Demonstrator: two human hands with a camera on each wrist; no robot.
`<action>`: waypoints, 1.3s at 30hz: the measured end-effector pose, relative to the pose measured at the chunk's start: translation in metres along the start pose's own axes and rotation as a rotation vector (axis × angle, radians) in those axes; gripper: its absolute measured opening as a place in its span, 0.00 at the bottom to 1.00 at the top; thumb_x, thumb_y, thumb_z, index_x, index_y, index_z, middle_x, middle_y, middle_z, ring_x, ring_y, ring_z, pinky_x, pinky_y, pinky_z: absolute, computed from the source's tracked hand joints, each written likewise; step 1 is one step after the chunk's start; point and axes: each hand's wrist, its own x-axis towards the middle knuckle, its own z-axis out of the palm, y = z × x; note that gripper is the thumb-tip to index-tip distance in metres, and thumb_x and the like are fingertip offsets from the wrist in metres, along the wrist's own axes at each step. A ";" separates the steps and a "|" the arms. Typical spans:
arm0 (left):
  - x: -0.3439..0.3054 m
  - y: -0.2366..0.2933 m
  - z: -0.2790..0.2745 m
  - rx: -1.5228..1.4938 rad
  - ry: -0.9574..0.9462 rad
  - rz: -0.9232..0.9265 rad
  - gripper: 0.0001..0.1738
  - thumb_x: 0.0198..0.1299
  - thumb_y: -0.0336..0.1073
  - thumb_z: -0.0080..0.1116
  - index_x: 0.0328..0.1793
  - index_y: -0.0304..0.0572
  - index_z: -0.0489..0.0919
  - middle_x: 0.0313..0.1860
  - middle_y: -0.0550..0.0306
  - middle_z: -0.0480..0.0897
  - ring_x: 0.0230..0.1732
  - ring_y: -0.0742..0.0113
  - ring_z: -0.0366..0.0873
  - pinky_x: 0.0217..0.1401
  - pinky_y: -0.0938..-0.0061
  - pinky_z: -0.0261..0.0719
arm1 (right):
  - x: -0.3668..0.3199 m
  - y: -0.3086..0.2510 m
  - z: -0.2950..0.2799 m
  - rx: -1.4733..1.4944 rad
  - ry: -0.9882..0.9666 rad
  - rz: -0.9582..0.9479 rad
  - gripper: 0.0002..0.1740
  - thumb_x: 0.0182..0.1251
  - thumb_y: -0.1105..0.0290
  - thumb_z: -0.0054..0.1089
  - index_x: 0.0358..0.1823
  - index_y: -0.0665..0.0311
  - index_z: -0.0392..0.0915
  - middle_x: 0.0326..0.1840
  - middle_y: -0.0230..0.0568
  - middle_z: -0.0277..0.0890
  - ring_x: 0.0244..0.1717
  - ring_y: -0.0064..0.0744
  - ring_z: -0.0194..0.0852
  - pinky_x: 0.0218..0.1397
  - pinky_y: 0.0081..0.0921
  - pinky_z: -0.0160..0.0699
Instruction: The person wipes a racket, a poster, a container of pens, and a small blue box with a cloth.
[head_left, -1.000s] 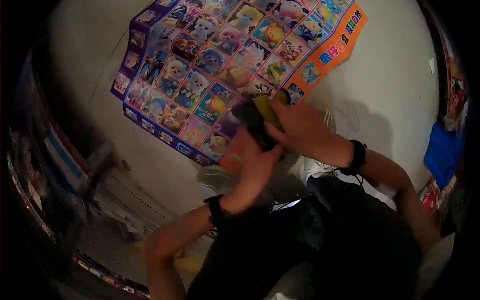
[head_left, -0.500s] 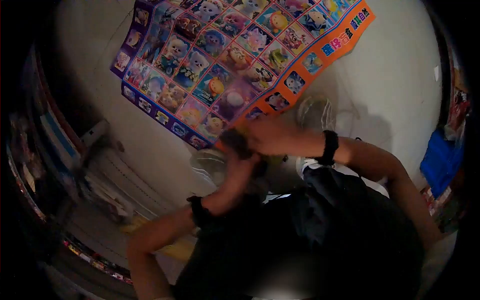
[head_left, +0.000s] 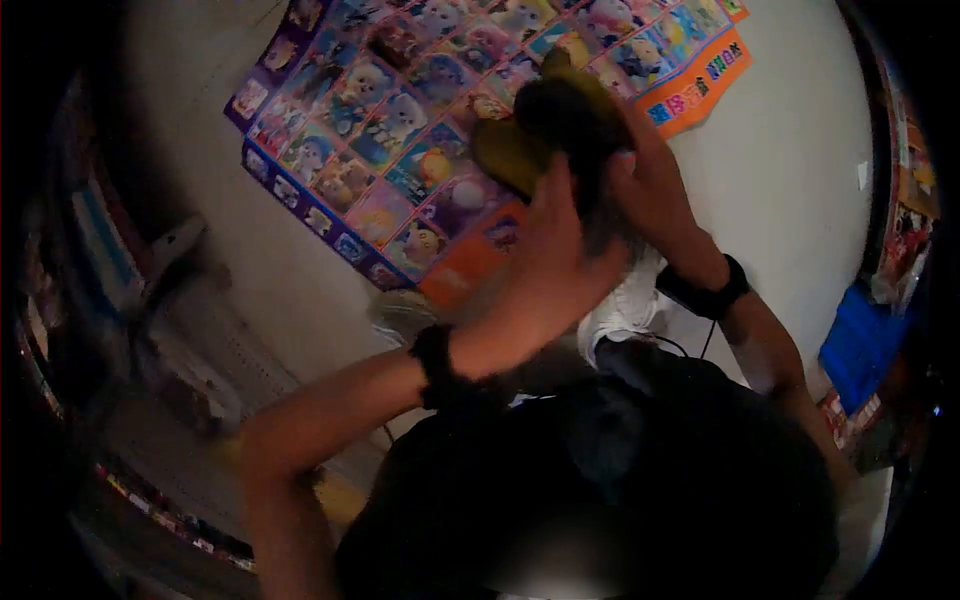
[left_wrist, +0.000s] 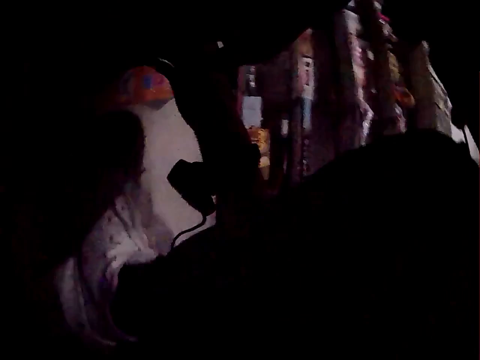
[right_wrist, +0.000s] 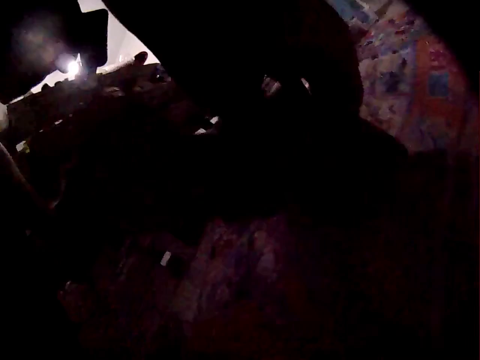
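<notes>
In the head view my right hand (head_left: pixel 660 190) grips a black and olive-yellow thing (head_left: pixel 570 120) held over the poster. Dull yellow parts stick out on two sides of its black middle; its kind does not show in the blur. My left hand (head_left: pixel 535 275) is at its near end, one finger straight along it and the thumb spread apart, with the dark lower part of the thing between them. Below lies a large colourful poster (head_left: pixel 400 120) of square pictures with purple and orange borders. Both wrist views are very dark and hide the hands.
The poster lies on a pale floor (head_left: pixel 770 190). A white shoe (head_left: pixel 625 305) is just below the hands, another shoe (head_left: pixel 400 315) to the left. A blue thing (head_left: pixel 865 345) stands at right, beside packed shelves (head_left: pixel 915 200). Dark furniture (head_left: pixel 160 300) lines the left.
Both hands first drew back toward the body with the black and yellow thing, then moved out and up over the poster. More of its yellow parts now shows. The left thumb is spread.
</notes>
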 end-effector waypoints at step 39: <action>0.020 -0.001 -0.070 -0.684 0.234 -0.787 0.20 0.65 0.36 0.51 0.60 0.37 0.67 0.53 0.57 0.74 0.46 0.67 0.78 0.46 0.71 0.79 | 0.028 -0.049 0.056 -0.083 -0.192 -0.042 0.33 0.56 0.70 0.58 0.66 0.69 0.63 0.63 0.61 0.62 0.64 0.58 0.63 0.63 0.46 0.69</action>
